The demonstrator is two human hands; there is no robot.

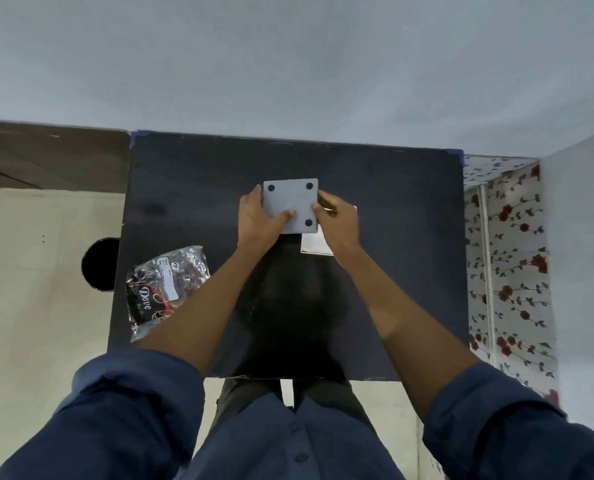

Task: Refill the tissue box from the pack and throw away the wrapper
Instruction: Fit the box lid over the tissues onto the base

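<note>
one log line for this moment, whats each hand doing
left hand: grips tissue box, underside up | right hand: holds box's right edge | wrapper: on table, left, untouched

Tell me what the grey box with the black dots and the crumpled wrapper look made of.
Grey box: probably hard plastic, matte; flat even face, crisp edges, four black round pads like rubber feet, one hidden by a thumb. Wrapper: thin clear plastic film, glossy; it crinkles, glints and carries dark printing.
</note>
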